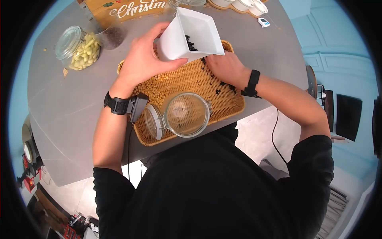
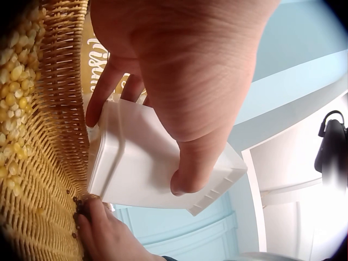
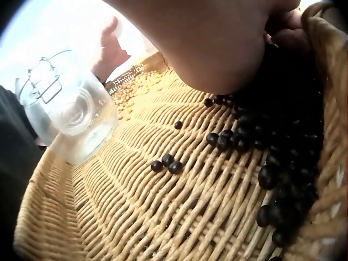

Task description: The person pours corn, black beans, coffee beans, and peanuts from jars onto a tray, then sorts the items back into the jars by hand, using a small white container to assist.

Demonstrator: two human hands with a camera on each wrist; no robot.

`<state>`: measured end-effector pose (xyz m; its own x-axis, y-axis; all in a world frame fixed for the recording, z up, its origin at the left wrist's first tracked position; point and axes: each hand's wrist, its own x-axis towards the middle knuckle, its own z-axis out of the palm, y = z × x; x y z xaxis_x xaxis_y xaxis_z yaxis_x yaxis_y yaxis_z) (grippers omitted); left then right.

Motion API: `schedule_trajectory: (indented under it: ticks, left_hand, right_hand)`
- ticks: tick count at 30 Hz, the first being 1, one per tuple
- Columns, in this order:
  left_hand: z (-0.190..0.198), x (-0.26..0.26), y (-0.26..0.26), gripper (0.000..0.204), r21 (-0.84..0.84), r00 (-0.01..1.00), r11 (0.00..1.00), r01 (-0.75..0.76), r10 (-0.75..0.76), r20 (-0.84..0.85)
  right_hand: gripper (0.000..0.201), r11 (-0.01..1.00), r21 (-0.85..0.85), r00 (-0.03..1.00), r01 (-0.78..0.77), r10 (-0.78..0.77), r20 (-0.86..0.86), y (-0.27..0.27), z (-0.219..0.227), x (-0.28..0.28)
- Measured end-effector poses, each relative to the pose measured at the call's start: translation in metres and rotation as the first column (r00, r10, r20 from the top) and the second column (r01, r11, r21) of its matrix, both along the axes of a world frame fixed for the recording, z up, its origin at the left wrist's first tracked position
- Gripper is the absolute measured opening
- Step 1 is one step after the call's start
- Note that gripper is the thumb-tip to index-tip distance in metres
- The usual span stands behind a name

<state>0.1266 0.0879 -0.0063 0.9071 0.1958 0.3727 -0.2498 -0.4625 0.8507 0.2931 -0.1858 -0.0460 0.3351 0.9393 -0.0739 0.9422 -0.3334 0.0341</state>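
My left hand (image 1: 144, 55) grips a white square-mouthed container (image 1: 169, 44), thumb on one side and fingers on the other, tilted over the wicker basket (image 1: 234, 104). Some black beans (image 1: 190, 43) lie inside it. Below its rim my right hand (image 1: 227, 67) reaches into the basket's far right corner. Its curled fingers gather black beans (image 2: 80, 206); the container hides part of them in the head view. More black beans (image 3: 283, 209) are heaped along the basket wall, with a few loose ones (image 3: 167, 162) on the weave.
Yellow corn kernels (image 1: 153, 88) cover the basket's left part. An open clip-top glass jar (image 1: 187, 115) lies at its near edge. Beyond are a jar of pale green pieces (image 1: 83, 51), a dark-filled clear container (image 1: 110, 36), a wooden Christmas box (image 1: 131, 10), white cups (image 1: 242, 4) and a small white device (image 1: 263, 22).
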Motion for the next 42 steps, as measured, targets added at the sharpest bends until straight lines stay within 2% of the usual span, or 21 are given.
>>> schedule_trajectory:
  ticks: [2, 5, 8, 11, 12, 15, 19, 22, 24, 27, 28, 29, 31, 35, 36, 39, 42]
  left_hand:
    - [-0.001, 0.001, 0.001, 0.088, 0.027, 0.999, 0.999, -0.017, 0.016, 0.029]
    - [-0.006, 0.004, 0.001, 0.087, 0.062, 0.994, 0.997, -0.036, 0.029, 0.106]
    - [0.003, 0.001, 0.0, 0.086, 0.045, 1.0, 0.999, -0.013, 0.012, 0.025]
    - [0.005, 0.001, 0.0, 0.087, 0.063, 0.998, 0.998, -0.01, 0.007, 0.055]
    - [0.004, 0.002, 0.001, 0.088, 0.067, 0.998, 0.998, -0.004, 0.0, 0.063]
    - [-0.002, 0.004, 0.001, 0.089, 0.08, 0.996, 0.997, 0.01, -0.017, 0.092]
    - [-0.006, 0.006, 0.001, 0.088, 0.077, 0.993, 0.997, 0.028, -0.037, 0.113]
    - [-0.001, 0.003, 0.004, 0.089, 0.082, 0.996, 0.995, 0.059, -0.064, 0.067]
    - [-0.001, 0.003, 0.002, 0.089, 0.099, 0.997, 0.993, 0.067, -0.071, 0.036]
    - [0.003, 0.003, 0.001, 0.088, 0.114, 0.998, 0.992, 0.056, -0.057, 0.006]
    - [0.008, 0.0, 0.001, 0.087, 0.101, 0.999, 0.994, 0.051, -0.051, -0.005]
    - [0.012, -0.003, -0.002, 0.086, 0.089, 0.999, 0.995, 0.05, -0.048, -0.023]
    - [0.015, -0.004, -0.002, 0.085, 0.05, 0.996, 0.996, 0.078, -0.076, -0.052]
    - [0.007, 0.0, -0.002, 0.085, -0.003, 0.995, 0.996, 0.088, -0.088, -0.054]
    - [0.007, 0.003, -0.003, 0.088, 0.032, 0.994, 0.996, 0.081, -0.078, -0.079]
    - [0.01, 0.006, -0.006, 0.09, 0.065, 0.991, 0.993, 0.102, -0.096, -0.088]
    - [0.02, 0.001, -0.014, 0.091, -0.112, 0.971, 0.976, 0.184, -0.198, -0.133]
  right_hand:
    - [0.029, 1.0, 0.031, 1.0, -0.005, 0.005, -0.01, 0.003, 0.003, 0.001]
    - [0.03, 0.999, -0.021, 0.998, 0.046, -0.045, 0.033, 0.007, 0.009, -0.002]
    - [0.029, 0.996, 0.093, 0.994, -0.006, -0.004, 0.109, 0.005, -0.002, 0.005]
    - [0.029, 0.999, 0.048, 0.994, -0.007, 0.002, 0.108, 0.005, 0.002, 0.004]
    - [0.029, 0.995, 0.087, 0.992, -0.055, 0.045, 0.114, 0.008, 0.005, 0.004]
    - [0.029, 0.996, -0.044, 0.994, 0.073, -0.069, 0.084, 0.01, 0.021, -0.007]
    - [0.026, 0.996, 0.049, 0.996, -0.072, 0.069, 0.06, 0.006, 0.02, 0.003]
    - [0.025, 0.999, 0.032, 0.989, 0.032, -0.026, -0.149, 0.015, 0.035, 0.003]
    - [0.026, 0.987, 0.004, 0.93, 0.162, -0.151, -0.334, 0.02, 0.055, -0.01]
    - [0.028, 0.982, 0.14, 0.929, 0.13, -0.071, -0.364, 0.007, 0.059, -0.001]
    - [0.026, 0.981, 0.151, 0.945, 0.12, -0.066, -0.321, 0.005, 0.058, 0.004]
    - [0.024, 0.964, 0.061, 0.881, 0.258, -0.209, -0.424, 0.002, 0.061, 0.011]
    - [0.024, 0.875, -0.15, 0.667, 0.46, -0.452, -0.592, 0.008, 0.1, 0.012]
    - [0.043, 0.933, 0.032, 0.816, 0.357, -0.296, -0.496, 0.01, 0.152, 0.008]
    - [0.043, 0.958, 0.172, 0.893, 0.229, -0.136, -0.428, 0.013, 0.159, 0.002]
    - [0.027, 0.954, 0.299, 0.935, 0.033, 0.077, -0.346, 0.046, 0.162, -0.014]
    - [0.029, 0.952, 0.196, 0.902, -0.236, 0.29, -0.321, 0.076, 0.147, -0.018]
